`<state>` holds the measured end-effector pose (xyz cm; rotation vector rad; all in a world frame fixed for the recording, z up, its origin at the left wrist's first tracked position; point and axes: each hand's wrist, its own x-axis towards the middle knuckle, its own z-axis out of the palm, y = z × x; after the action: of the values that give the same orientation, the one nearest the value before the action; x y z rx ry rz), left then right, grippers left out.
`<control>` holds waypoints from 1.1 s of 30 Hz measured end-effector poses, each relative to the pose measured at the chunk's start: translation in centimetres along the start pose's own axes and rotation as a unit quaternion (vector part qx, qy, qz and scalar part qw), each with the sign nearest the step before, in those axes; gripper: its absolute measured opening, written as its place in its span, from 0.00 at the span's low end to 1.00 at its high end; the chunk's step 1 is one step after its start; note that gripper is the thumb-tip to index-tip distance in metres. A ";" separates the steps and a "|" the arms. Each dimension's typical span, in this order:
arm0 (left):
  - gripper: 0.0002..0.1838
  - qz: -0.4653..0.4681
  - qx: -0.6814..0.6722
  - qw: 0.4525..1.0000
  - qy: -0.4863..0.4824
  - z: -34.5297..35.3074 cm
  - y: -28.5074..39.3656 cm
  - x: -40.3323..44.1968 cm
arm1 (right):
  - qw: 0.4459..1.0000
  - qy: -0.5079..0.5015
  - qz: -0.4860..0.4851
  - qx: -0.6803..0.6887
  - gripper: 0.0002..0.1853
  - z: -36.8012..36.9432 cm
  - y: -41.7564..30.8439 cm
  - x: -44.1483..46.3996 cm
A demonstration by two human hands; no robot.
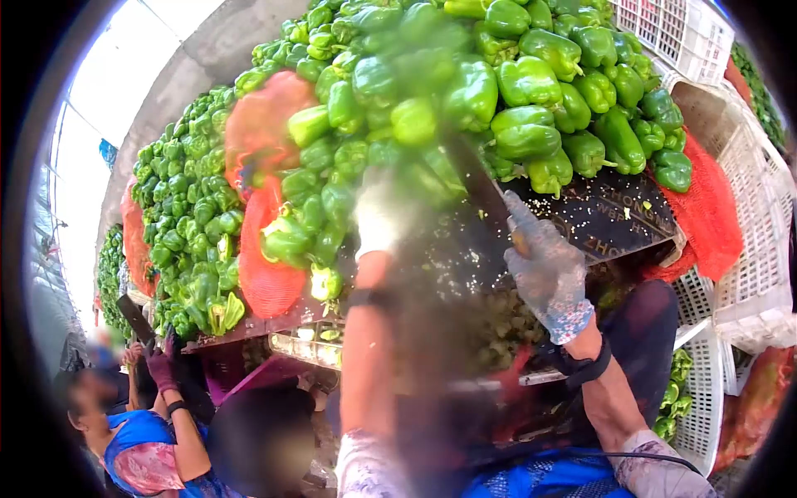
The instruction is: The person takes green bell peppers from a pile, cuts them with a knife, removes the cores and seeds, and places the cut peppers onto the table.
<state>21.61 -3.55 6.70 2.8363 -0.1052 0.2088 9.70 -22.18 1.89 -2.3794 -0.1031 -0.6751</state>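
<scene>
My right hand, in a pale patterned glove, is closed around the handle of a knife. Its wide dark blade points up and left toward the heap of green bell peppers. In a white glove, my left hand reaches to the near edge of the heap, beside a bell pepper. A blurred patch covers its fingers, so I cannot make out whether it grips anything. Below the peppers lies a dark printed board, scattered with pale seeds and scraps.
Red mesh sacks lie among the peppers, and another mesh sack hangs at the board's right edge. White plastic crates stand at right. At lower left a co-worker in blue holds a broad blade.
</scene>
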 end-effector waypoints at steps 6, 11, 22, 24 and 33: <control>0.25 -0.022 -0.047 0.988 0.146 5.9 -3.4 2.8 | 1.000 0.001 -0.007 -0.005 0.32 -1.3 0.1 -0.4; 0.21 -0.062 -0.030 0.978 0.195 3.0 -1.9 0.5 | 0.999 -0.010 -0.006 0.039 0.34 -2.4 -0.3 -0.3; 0.23 0.031 -0.111 0.923 0.366 0.2 -17.7 6.9 | 0.992 -0.001 0.041 0.123 0.34 -2.0 0.0 0.6; 0.21 -0.054 -0.049 0.956 0.284 -0.5 -17.8 7.3 | 0.998 -0.002 0.015 0.057 0.33 -1.8 1.1 0.6; 0.22 0.110 -0.135 0.975 0.141 4.9 -3.7 3.8 | 0.999 0.000 0.003 -0.044 0.32 -1.9 2.0 0.5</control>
<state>26.32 -1.66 1.54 2.4918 -0.3574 0.5945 9.74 -24.97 2.21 -2.4626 -0.0673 -0.6905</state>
